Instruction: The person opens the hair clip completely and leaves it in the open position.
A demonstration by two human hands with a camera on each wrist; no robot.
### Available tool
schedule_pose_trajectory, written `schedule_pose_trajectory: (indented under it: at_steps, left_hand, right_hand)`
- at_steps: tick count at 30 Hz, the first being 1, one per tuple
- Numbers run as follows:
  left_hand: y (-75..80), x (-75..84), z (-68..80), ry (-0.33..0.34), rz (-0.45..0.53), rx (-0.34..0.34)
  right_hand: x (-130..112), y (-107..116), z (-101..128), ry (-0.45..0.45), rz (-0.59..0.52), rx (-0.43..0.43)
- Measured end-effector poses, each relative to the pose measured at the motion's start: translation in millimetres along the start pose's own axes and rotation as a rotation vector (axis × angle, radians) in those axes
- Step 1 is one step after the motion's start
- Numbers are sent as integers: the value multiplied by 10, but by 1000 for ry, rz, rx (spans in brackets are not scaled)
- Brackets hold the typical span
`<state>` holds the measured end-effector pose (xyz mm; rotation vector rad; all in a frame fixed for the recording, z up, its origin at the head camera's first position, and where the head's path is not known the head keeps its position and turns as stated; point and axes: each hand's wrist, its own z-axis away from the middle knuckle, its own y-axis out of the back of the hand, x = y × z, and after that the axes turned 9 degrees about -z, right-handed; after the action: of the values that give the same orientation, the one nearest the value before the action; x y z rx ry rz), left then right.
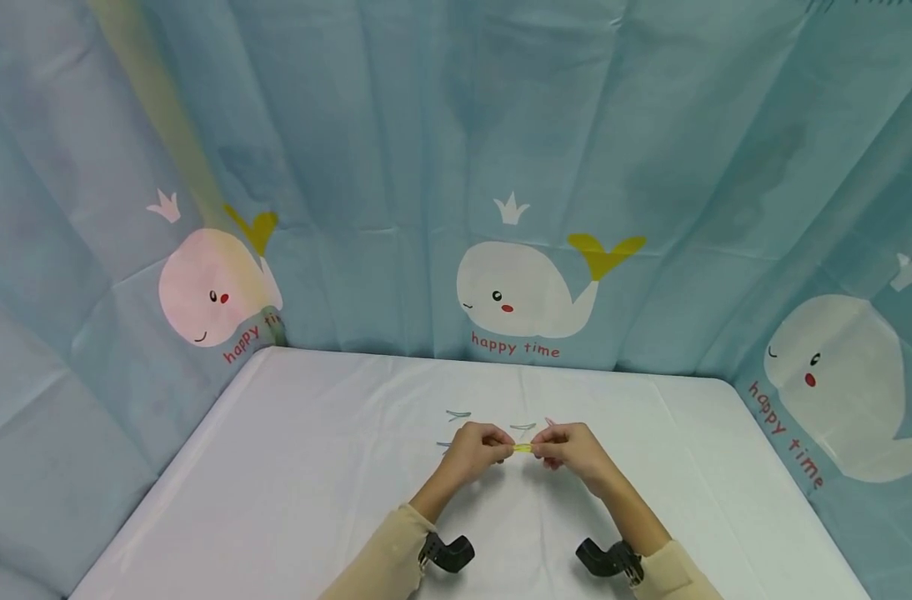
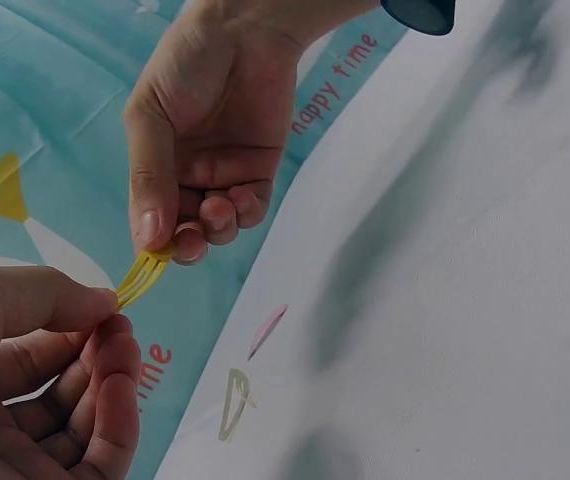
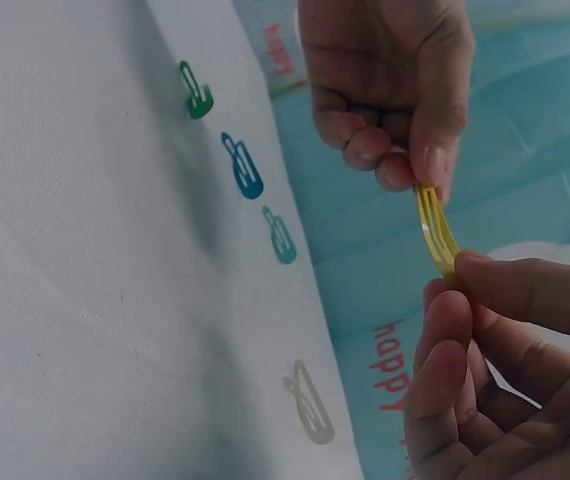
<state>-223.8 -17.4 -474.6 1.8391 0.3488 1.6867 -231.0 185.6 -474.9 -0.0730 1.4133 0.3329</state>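
Observation:
A yellow snap hair clip (image 1: 523,447) is stretched between both hands above the white table, its slotted bars visible in the wrist views. My left hand (image 1: 474,454) pinches one end between thumb and index finger. The other end is pinched the same way by my right hand (image 1: 573,452). In the right wrist view the yellow clip (image 3: 436,230) looks slightly bowed. Fingertips cover both of its ends.
More snap clips lie on the white table (image 1: 291,500) beyond the hands: green (image 3: 196,97), blue (image 3: 245,172), teal (image 3: 282,240), pale beige (image 3: 314,405) and pink (image 2: 266,332). A light blue curtain (image 1: 396,167) with printed whales borders the table.

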Motion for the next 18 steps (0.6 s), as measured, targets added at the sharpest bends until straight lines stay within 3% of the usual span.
schedule_pose_trajectory:
  at_steps: [12,18]
  left_hand:
    - [20,39,92,16,129,-22]
    - [23,86,128,-20,184,-21]
  right_hand:
    - [-75,-21,159,27,-4,-31]
    - [-133,35,217,56,40,-46]
